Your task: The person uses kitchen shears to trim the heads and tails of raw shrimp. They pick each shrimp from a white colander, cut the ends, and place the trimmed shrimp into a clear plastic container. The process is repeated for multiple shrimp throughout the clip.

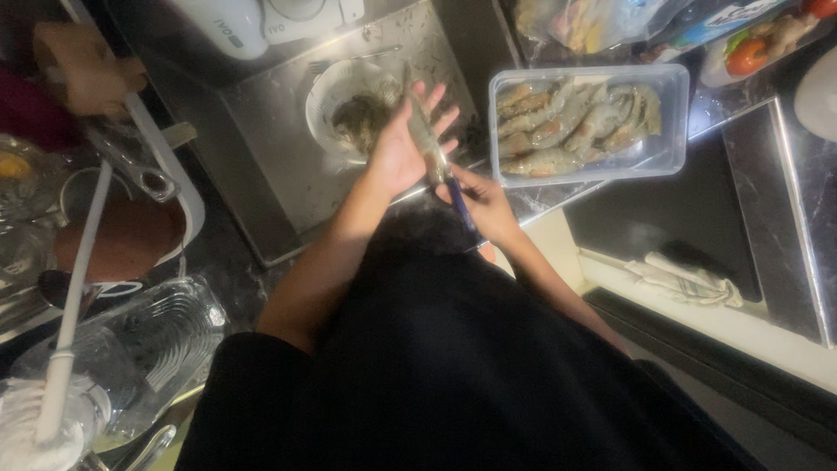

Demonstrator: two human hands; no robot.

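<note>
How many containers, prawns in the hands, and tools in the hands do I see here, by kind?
Clear rectangular tray of prawns: 1
White round bowl with scraps: 1
Prawn lying on the left hand: 1
Blue-handled tool in the right hand: 1
Total: 4

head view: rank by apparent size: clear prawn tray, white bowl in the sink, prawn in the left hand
1. clear prawn tray
2. white bowl
3. prawn, lying on the left hand; it is nearer the camera, yet looks smallest.
</note>
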